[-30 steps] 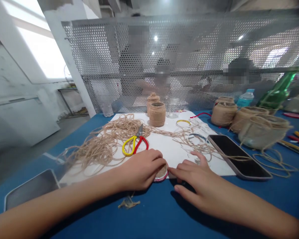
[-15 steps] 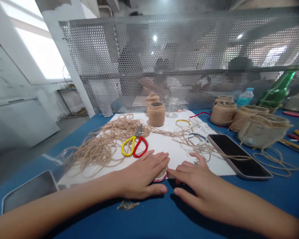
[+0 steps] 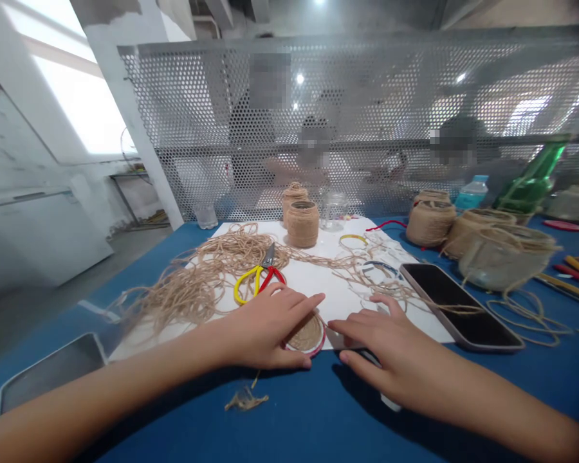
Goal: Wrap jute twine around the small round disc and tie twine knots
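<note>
The blue table [image 3: 197, 431] was partly covered by a white sheet [image 3: 328, 276], across which a heap of twine [image 3: 193, 296] was strewn. The right hand [image 3: 381, 347] was held half open over a mostly hidden white object [image 3: 390, 404], whether gripped or not cannot be told, while the left hand [image 3: 270, 328] was opened flat with nothing clasped. Scissors [image 3: 266, 265] were placed beyond it, and a red-rimmed twine disc [image 3: 307, 334] was partly covered by it at the sheet's near edge.
</note>
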Demonstrator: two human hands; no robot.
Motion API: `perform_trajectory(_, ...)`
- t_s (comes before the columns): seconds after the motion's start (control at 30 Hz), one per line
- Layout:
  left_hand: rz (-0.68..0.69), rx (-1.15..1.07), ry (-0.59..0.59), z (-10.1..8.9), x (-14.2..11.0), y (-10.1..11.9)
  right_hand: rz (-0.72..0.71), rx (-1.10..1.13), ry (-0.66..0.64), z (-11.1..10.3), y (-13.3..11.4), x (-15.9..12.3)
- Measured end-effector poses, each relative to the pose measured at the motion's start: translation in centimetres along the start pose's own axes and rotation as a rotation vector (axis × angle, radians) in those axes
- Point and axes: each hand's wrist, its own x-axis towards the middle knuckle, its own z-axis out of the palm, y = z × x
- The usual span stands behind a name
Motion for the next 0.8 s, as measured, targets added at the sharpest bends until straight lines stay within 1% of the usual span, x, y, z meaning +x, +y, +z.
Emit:
perform_trajectory(0.1,-0.05,0.093,0.046,0.48,0.11,-0.21,0.018,-0.131,0.052,0.09,0.47,0.12)
perform_trajectory(0.2,-0.106,0.149,0.086,0.78,0.2,-0.33,0.016,-0.227,0.064,0.13,0.78,0.24)
perform_trajectory(0.3,-0.15,0.178,0.115,0.87,0.28,-0.27,-0.005,-0.251,0.05,0.03,0.87,0.25)
perform_trajectory(0.43,-0.18,0.198,0.126,0.86,0.32,-0.07,-0.021,-0.216,0.054,-0.18,0.73,0.03)
perform_trajectory(0.63,-0.181,0.208,0.148,0.98,0.25,0.06,-0.047,-0.153,0.009,0.04,0.6,-0.03)
perform_trajectory(0.73,-0.143,0.205,0.172,0.99,0.25,-0.01,-0.06,-0.154,0.015,0.28,0.48,0.04)
perform_trajectory(0.8,-0.095,0.189,0.158,0.97,0.3,-0.05,-0.069,-0.152,0.019,0.41,0.34,0.04)
